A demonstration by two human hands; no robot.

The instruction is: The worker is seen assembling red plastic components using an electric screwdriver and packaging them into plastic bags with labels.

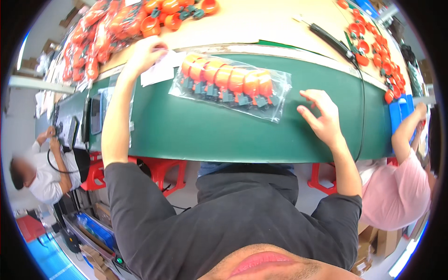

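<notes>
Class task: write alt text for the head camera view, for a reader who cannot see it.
A clear bag of orange parts lies on a green belt between a person's hands. The left hand touches a white slip beside the bag; the right hand rests open on the belt. More orange parts lie on the table beyond.

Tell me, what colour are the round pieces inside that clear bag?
Orange round pieces with dark teal bases, seen in the head view.
</notes>
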